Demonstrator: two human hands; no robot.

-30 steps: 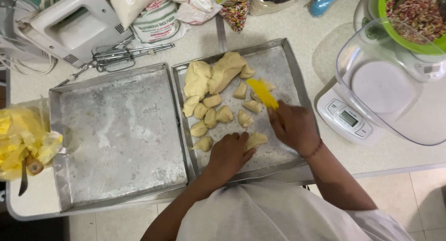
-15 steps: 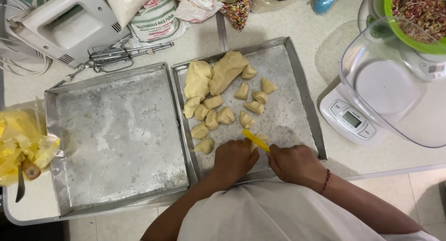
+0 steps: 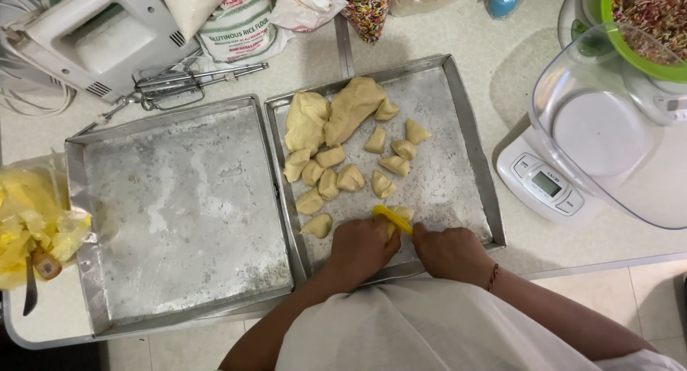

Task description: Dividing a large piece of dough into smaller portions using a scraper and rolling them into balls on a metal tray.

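My right hand (image 3: 451, 253) grips a yellow scraper (image 3: 391, 218) at the near edge of the right metal tray (image 3: 469, 149). My left hand (image 3: 361, 248) rests beside it, fingers curled over a small piece of dough (image 3: 402, 214) under the scraper. Several cut dough pieces (image 3: 349, 178) lie in the middle of that tray. Two large uncut dough lumps (image 3: 336, 113) sit at its far left corner.
A second metal tray (image 3: 179, 213), floury and without dough, lies to the left. A hand mixer (image 3: 93, 35) and beaters (image 3: 179, 85) sit behind it. At right stand a kitchen scale (image 3: 544, 185) with a clear bowl (image 3: 615, 128). A yellow bag (image 3: 28, 228) is at far left.
My right hand has pulled the scraper from the tray's middle right back to the near edge. My left hand stayed by the near pieces and now meets the right hand.
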